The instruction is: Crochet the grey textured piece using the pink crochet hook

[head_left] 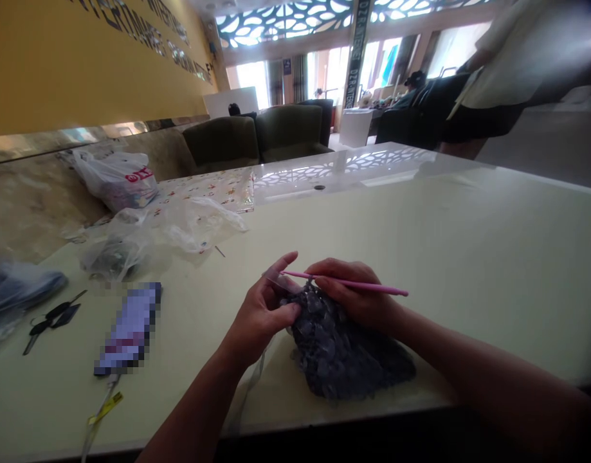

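A dark grey-blue crocheted piece (343, 354) with a ruffled, bumpy surface rests on the table below both hands. My left hand (269, 305) pinches its upper left edge between thumb and fingers, with the index finger raised and a thin pale strand near it. A pink crochet hook (372, 286) lies in my right hand (348, 283), held between thumb and fingers like a pen. The tip of the hook points left, just above the top edge of the piece. Pale ribbon-like yarn (249, 386) hangs down behind my left wrist toward the table's front edge.
To the left lie a blurred-out phone (131, 328) with a cable (96, 418), keys (51, 318) and clear plastic bags (193, 222). A full white carrier bag (116, 180) stands farther back. Beyond the pale table (469, 257) are dark chairs (290, 132) and a standing person (502, 71).
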Tool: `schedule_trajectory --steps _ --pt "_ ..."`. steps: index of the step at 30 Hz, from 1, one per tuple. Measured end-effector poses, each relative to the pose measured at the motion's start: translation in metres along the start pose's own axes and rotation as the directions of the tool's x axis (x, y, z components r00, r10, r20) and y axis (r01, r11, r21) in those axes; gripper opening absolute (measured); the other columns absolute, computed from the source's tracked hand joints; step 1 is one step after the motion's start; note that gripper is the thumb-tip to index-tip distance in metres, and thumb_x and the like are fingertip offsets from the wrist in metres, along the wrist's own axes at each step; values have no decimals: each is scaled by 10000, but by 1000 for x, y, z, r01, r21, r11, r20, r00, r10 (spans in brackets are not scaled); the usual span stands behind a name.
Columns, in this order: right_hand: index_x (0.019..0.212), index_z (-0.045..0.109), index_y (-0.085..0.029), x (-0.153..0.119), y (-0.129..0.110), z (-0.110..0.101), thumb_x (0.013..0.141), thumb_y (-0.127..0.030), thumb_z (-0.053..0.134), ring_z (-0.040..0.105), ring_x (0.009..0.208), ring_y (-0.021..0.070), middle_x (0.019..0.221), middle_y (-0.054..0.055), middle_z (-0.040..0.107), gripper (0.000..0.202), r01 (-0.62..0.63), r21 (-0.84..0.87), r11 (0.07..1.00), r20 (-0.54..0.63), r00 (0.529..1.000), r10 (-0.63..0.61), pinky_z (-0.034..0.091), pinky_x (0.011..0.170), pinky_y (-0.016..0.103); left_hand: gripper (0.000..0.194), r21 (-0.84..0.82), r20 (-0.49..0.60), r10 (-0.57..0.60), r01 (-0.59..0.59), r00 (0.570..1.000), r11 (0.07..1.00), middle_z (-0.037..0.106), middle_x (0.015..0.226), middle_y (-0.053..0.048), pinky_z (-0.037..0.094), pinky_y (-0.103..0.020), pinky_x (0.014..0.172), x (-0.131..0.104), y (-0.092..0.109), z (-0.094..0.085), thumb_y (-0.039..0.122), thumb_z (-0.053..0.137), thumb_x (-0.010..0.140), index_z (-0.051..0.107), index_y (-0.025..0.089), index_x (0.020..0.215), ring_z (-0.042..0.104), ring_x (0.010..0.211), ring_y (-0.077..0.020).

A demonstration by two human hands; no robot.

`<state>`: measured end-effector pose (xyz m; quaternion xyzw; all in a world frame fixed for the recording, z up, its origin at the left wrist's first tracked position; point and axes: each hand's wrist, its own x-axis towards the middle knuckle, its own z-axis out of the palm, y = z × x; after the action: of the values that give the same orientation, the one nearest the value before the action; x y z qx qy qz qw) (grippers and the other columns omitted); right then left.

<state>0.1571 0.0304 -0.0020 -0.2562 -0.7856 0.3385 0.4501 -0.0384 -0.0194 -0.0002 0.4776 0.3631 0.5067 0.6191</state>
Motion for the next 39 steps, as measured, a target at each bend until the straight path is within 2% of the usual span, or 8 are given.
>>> schedule_trajectory --steps 6,13,17,22,26,30,34,39 --pt "941 690 -172 1 -1 -3 960 -265 550 558 642 94 739 -6 661 169 -16 8 1000 -12 1000 16 428 590 204 681 11 -18 6 -6 1000 1000 652 890 -9 465 -266 734 -1 3 2 107 717 684 608 282 1334 576 813 -157" --pt "960 687 -162 -2 -3 2 956 -248 544 579 643 91 763 4 688 166 5 -14 1000 16 1000 -5 444 596 194 600 36 -45 -42 44 998 998 680 967 -24 457 -297 844 0 -4 2 248 683 804 547 287 1387 596 919 -182" --pt "938 687 -152 -1 -2 2 947 -250 545 551 610 87 722 2 669 173 -22 -34 999 -31 999 21 436 574 190 728 94 -10 -47 48 999 994 661 955 -21 456 -268 761 0 -2 2 133 704 733 509 295 1416 589 866 -165" --pt "931 694 -159 0 -3 0 942 -264 543 544 599 93 699 0 660 184 -36 -35 999 -72 997 34 430 556 195 664 10 3 -24 24 1000 1000 668 945 -21 457 -253 756 0 1 0 91 639 722 579 268 1359 587 855 -155" --pt "936 698 -160 -1 -5 3 946 -272 538 579 629 101 733 12 689 196 -26 -32 999 -68 997 24 457 582 200 451 -109 -168 -35 17 985 994 713 883 -50 463 -250 762 5 -4 2 216 583 848 645 187 1294 601 808 -146" --pt "937 697 -160 -2 -7 6 946 -263 533 593 628 98 743 15 700 194 0 -34 999 -49 999 -1 469 583 194 414 -61 -293 -33 16 955 998 700 770 -15 440 -215 662 8 -11 2 367 652 885 675 197 1261 545 639 -89" --pt "937 693 -167 -3 -6 6 944 -255 533 600 622 98 744 13 701 182 4 -33 999 -42 999 -5 476 578 195 510 -48 -319 -37 23 947 999 702 741 -19 443 -205 637 7 -11 4 561 612 886 706 181 1213 538 594 -75" --pt "963 691 -173 -4 -2 6 954 -255 537 609 644 94 772 9 707 175 4 -44 999 -44 999 -6 476 599 192 570 -202 -262 -124 72 957 977 751 877 -78 492 -248 816 9 -7 2 621 509 919 736 156 1158 651 809 -137"
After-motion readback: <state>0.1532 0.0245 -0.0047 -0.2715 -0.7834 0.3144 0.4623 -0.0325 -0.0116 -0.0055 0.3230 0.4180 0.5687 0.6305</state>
